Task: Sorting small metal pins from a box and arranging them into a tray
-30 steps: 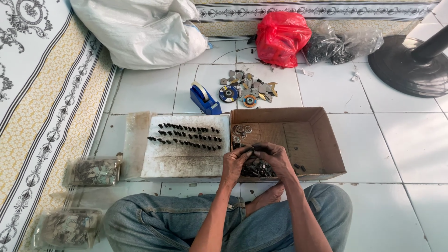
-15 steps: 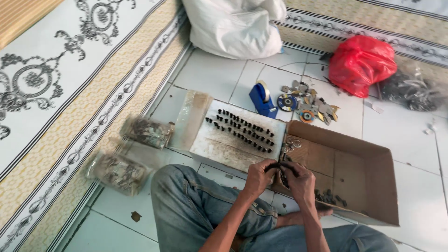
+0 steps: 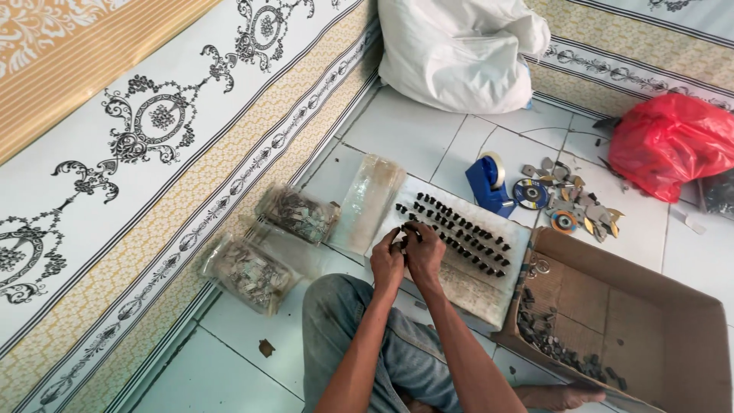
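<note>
Small dark pieces (image 3: 459,233) in rows on pale flat board (image 3: 474,287), board on tiled floor (image 3: 428,145) before seated person. Left hand (image 3: 388,264) and right hand (image 3: 423,248) touching, fingers pinched together at near-left end of rows; whether piece gripped, cannot tell. Open cardboard box (image 3: 650,321) just right of board, loose dark pieces (image 3: 550,344) inside. Blue tape dispenser (image 3: 489,183) and round discs (image 3: 547,206) beyond board. Clear bags (image 3: 267,245) left. White sack (image 3: 459,50), red bag (image 3: 669,141) farther back.
</note>
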